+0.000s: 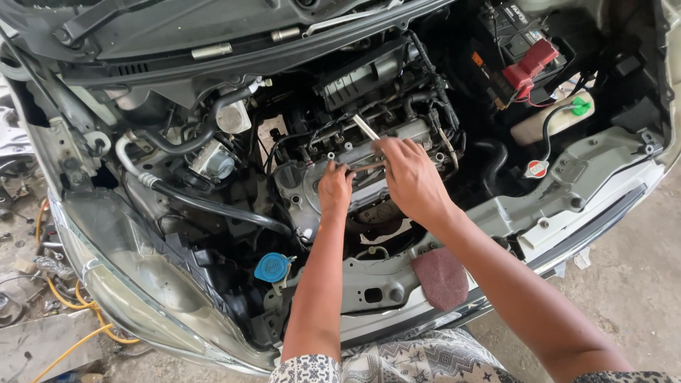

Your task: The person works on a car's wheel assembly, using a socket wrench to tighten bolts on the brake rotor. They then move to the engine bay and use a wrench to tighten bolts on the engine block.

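Over the open engine, the left hand is gripping a metal bar while the right hand is pinching a wrench.

From my remote seat I count two hands over the engine bay, a left hand and a right hand. One metal wrench bar shows between them. I see one car battery with one red terminal cover. There is one pale fluid reservoir with one green cap, one blue cap, and one red-and-white cap. One dark red cloth lies on the front panel. One yellow hose lies on the ground.
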